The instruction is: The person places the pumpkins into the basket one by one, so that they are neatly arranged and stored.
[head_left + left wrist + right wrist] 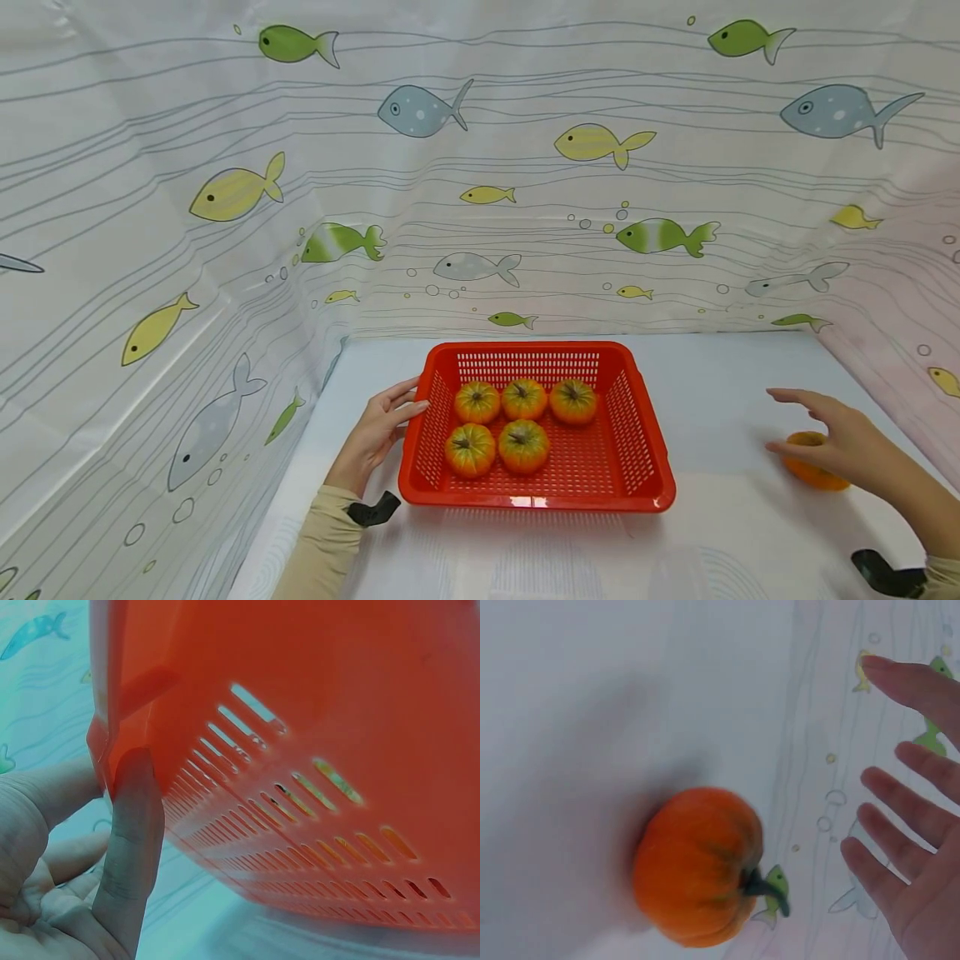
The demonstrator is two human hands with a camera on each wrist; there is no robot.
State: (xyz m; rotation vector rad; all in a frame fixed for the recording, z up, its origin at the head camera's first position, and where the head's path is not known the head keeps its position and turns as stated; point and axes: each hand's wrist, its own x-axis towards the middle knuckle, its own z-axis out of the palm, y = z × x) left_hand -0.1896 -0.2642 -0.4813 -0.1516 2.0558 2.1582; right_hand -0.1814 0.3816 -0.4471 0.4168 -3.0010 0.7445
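A red plastic basket [540,502] with slotted walls stands on the table. Several small orange-and-green pumpkins [524,447] sit inside it, grouped toward its left and back. My left hand [377,429] pinches the basket's left rim, and the left wrist view shows the fingers [135,847] on both sides of that edge. Over at the right, my right hand [847,437] hovers above a lone orange pumpkin [816,477]. Its fingers are spread and hold nothing. In the right wrist view this pumpkin [697,866] rests tilted on its side, its dark green stem toward the hand, with a gap between them.
A pale table surface [720,417] lies between the basket and the lone pumpkin. Behind and at the sides hang white sheets [525,175] printed with fish and wavy lines. Each wrist carries a black strap mount [373,510].
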